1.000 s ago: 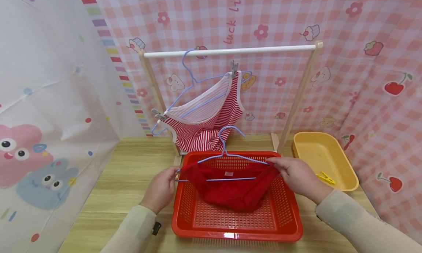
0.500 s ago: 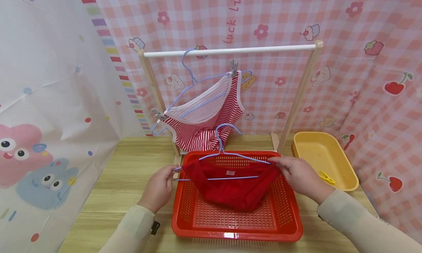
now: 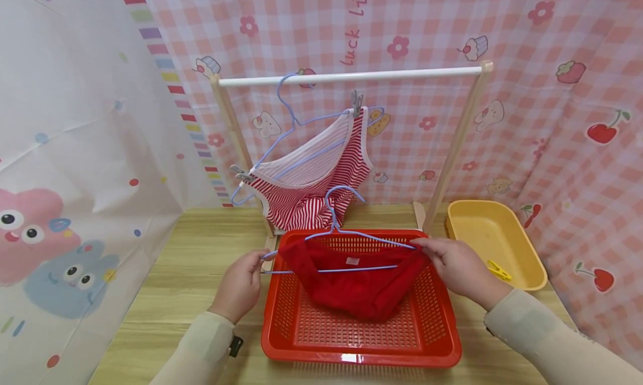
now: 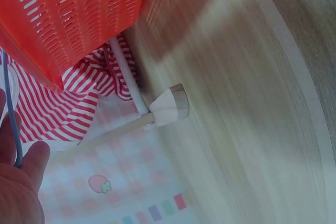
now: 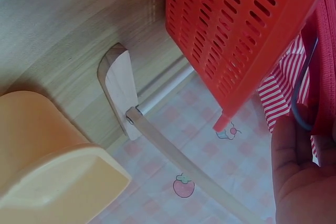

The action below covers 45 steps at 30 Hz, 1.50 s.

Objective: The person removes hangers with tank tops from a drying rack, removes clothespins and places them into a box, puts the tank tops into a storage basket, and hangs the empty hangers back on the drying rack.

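A blue wire hanger (image 3: 369,237) runs through the shoulder straps of a red tank top (image 3: 359,296), which hangs over the red basket. My left hand (image 3: 240,283) pinches the hanger's left end, which sticks out beyond the strap; thumb and fingers meet the wire in the left wrist view, where my left hand (image 4: 20,184) shows at the edge. My right hand (image 3: 459,268) grips the other strap together with the hanger's right end. In the right wrist view, red cloth and the wire's bend lie at the fingers of my right hand (image 5: 304,169).
The red basket (image 3: 354,358) stands on the wooden table (image 3: 166,296). Behind it, a rack (image 3: 402,75) bears a red-striped tank top (image 3: 321,176), clipped to another hanger by grey clothespins (image 3: 357,103). At right sits a yellow tub (image 3: 477,212) with a yellow clothespin (image 3: 499,270) inside.
The hanger has slid a little left and its hook has risen slightly. My left hand has shifted slightly left with it, and more wire shows outside the left strap. My right hand moved barely right.
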Tool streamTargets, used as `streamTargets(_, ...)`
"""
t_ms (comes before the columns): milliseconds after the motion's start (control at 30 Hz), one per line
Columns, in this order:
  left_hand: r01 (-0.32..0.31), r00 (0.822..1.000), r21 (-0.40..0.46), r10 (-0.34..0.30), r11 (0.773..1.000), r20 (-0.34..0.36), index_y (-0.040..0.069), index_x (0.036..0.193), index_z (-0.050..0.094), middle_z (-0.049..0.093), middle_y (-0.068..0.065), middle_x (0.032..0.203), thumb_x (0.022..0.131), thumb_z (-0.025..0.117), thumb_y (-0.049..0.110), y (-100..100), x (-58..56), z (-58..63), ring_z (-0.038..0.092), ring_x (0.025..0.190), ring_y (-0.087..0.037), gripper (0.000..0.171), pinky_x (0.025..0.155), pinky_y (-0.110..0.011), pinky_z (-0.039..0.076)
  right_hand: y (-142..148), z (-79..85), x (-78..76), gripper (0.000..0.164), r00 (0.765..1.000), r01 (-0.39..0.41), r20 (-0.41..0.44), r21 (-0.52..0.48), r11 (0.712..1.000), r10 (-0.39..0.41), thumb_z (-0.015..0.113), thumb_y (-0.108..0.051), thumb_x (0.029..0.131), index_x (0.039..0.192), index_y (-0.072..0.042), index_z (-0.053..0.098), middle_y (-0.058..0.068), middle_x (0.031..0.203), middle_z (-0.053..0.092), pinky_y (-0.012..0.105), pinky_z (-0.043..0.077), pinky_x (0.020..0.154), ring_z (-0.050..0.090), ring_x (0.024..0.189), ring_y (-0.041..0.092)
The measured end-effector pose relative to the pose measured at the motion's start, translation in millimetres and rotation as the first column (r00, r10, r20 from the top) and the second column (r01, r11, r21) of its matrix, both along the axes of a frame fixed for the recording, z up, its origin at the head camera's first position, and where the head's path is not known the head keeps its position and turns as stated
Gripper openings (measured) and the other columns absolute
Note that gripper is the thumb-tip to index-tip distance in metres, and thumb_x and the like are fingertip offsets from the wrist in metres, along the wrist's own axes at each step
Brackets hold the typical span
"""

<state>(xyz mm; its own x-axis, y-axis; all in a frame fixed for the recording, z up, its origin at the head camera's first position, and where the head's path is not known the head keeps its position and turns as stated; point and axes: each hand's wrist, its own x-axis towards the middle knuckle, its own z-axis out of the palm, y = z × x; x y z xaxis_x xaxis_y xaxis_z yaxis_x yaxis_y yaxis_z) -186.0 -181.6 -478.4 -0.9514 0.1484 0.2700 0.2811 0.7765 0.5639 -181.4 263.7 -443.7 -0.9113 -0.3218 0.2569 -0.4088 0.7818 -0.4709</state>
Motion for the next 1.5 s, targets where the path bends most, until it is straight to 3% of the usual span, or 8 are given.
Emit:
streamTargets(200, 0.005, 0.999, 0.002, -0.005, 1.0, -0.052, 0.002, 0.123, 0.07, 0.074, -0.017, 0.13, 0.106, 0.053, 0.003, -1.3, -0.4, 0.2, 0.07, 0.121, -0.038, 0.024, 0.104, -0.056, 0.055, 1.1, -1.2, 0.6, 0.028, 1.0, 0.004, -0.012, 0.001, 1.0, -0.004, 0.061, -0.001, 0.102, 0.124, -0.01, 0.076, 0.014, 0.113, 0.079, 0.056, 0.06, 0.091, 0.076, 0.105, 0.034)
streamTargets(633, -0.01, 0.999, 0.036, 0.012, 0.999, -0.045, 0.004, 0.123, 0.07, 0.073, -0.018, 0.131, 0.108, 0.05, 0.004, -3.0, -0.1, 1.9, 0.07, 0.123, -0.038, 0.026, 0.105, -0.057, 0.054, 0.7, 1.0, 1.7, 0.029, 1.0, 0.019, 0.015, -0.014, 1.0, -0.019, 0.061, -0.002, 0.103, 0.127, -0.01, 0.075, 0.015, 0.116, 0.078, 0.057, 0.06, 0.094, 0.076, 0.107, 0.036)
streamTargets(867, -0.022, 0.997, 0.044, 0.025, 0.999, -0.077, 0.004, 0.118, 0.071, 0.075, -0.018, 0.123, 0.107, 0.051, 0.003, -3.6, -0.3, 1.4, 0.073, 0.113, -0.036, 0.023, 0.095, -0.056, 0.059, 0.7, 0.9, 2.0, 0.028, 0.999, 0.033, 0.019, -0.016, 0.999, -0.033, 0.061, -0.002, 0.103, 0.126, -0.009, 0.075, 0.016, 0.116, 0.078, 0.057, 0.06, 0.093, 0.076, 0.106, 0.036)
streamTargets(1067, -0.015, 0.997, 0.058, 0.019, 0.998, -0.069, 0.005, 0.119, 0.07, 0.073, -0.018, 0.13, 0.108, 0.05, 0.003, -5.2, -2.0, 1.1, 0.071, 0.12, -0.037, 0.024, 0.103, -0.057, 0.055, 1.0, 0.2, 1.7, 0.028, 0.999, 0.037, 0.016, -0.013, 0.999, -0.037, 0.06, -0.001, 0.103, 0.126, -0.008, 0.075, 0.016, 0.117, 0.078, 0.057, 0.06, 0.093, 0.076, 0.106, 0.036)
streamTargets(1500, -0.014, 0.995, 0.065, 0.02, 0.998, -0.098, 0.002, 0.12, 0.07, 0.075, -0.017, 0.125, 0.108, 0.049, 0.003, -7.7, -1.0, 2.4, 0.07, 0.121, -0.038, 0.024, 0.106, -0.057, 0.054, 0.3, 2.8, 2.9, 0.028, 0.998, 0.053, 0.024, 0.004, 0.999, -0.053, 0.057, -0.001, 0.104, 0.127, -0.005, 0.073, 0.018, 0.119, 0.077, 0.057, 0.06, 0.093, 0.075, 0.108, 0.037)
